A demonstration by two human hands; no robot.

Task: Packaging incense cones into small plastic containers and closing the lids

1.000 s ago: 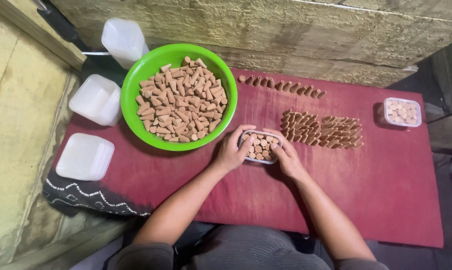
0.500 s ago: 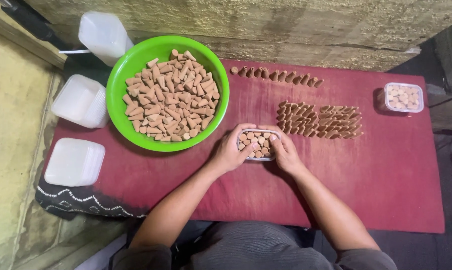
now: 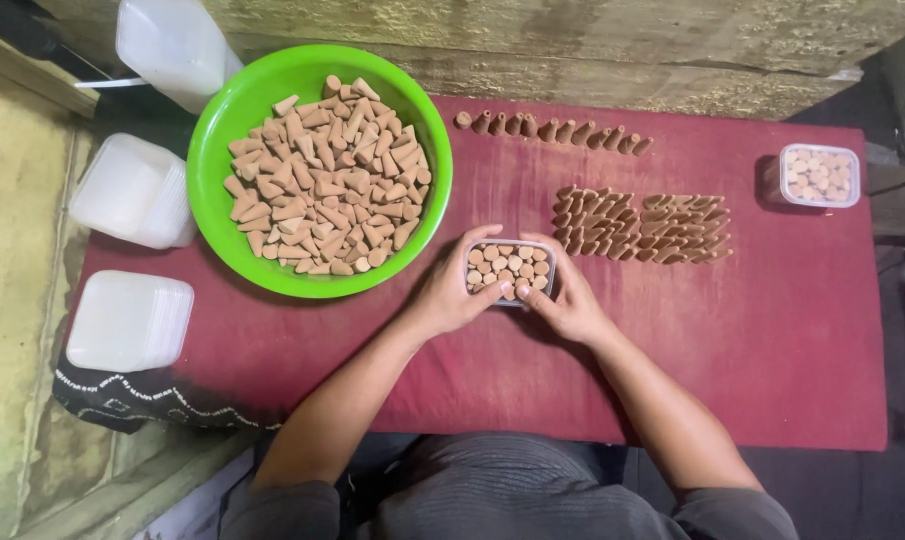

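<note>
Both hands, left hand (image 3: 451, 292) & right hand (image 3: 570, 303), fingers wrapped round small clear box (image 3: 510, 270) of cones, prob. resting on table (image 3: 793, 330); green bowl (image 3: 235, 110) just left.

**Packs on the red table**

Small clear rect. box (image 3: 510, 271), mid-table, filled w/ upright tan cones, cupped between left hand (image 3: 451, 293) and right hand (image 3: 571, 305). Second clear box (image 3: 819, 176), same kind, filled, stands at far right edge. Stacks of white translucent lids/containers on the left: one (image 3: 131, 321) near the front, one (image 3: 135, 193) behind it. Translucent white tub (image 3: 176, 45) at top left. No labels, signs or screens.
</note>
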